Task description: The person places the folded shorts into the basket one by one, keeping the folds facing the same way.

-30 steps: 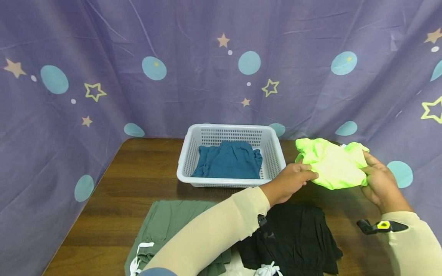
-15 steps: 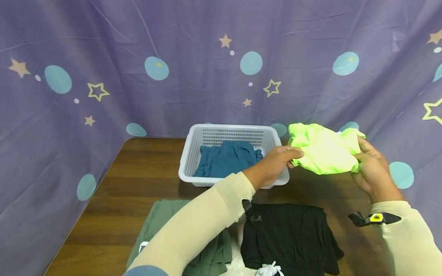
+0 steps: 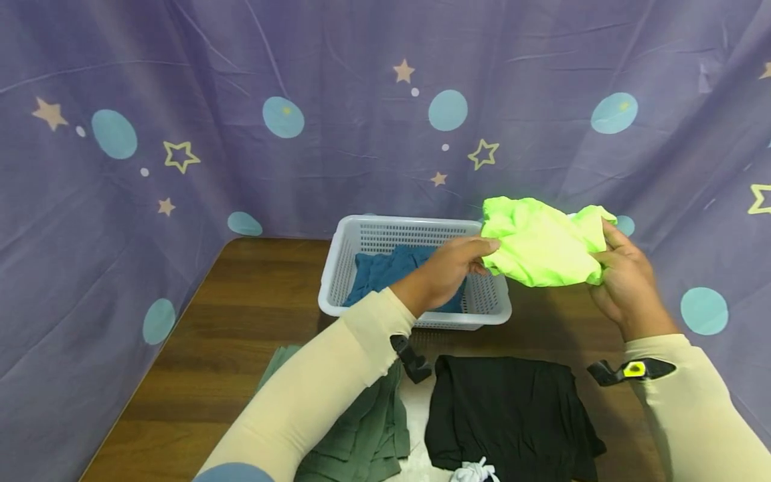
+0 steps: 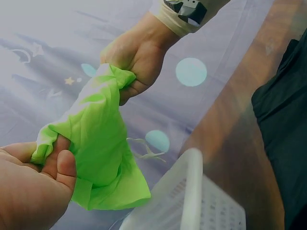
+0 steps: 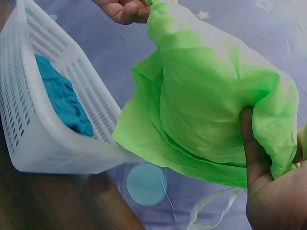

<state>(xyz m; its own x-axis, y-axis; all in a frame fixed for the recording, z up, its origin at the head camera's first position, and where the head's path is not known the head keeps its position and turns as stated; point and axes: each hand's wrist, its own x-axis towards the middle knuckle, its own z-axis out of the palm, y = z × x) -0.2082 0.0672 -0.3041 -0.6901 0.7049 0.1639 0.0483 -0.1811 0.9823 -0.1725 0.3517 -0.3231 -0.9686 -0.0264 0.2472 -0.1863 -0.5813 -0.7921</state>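
Lime garment (image 3: 545, 248), hands (image 3: 446, 268) (image 3: 629, 281) gripping edges, near basket rim (image 3: 489, 318)

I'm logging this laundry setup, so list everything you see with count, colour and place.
Table: one, brown, beneath everything.
Curtain: one, purple with stars and circles, behind.
Neon green garment: one, bright green, held up at right.
Pale cord: one, whitish, hanging near that garment.
Basket: one, white, table's far side.
Blue garment: one, blue, inside basket.
Black garment: one, black, table front.
Drawstring: one, white, black garment's near edge.
Folded clothing: count unclear, dull green, left of black.
Pale patch: one, off-white, between those; unidentifiable.
Wrist straps: two, black, right one part yellow.
Sleeves: two, cream.
Left hand, right hand: gripping the neon garment's sides.
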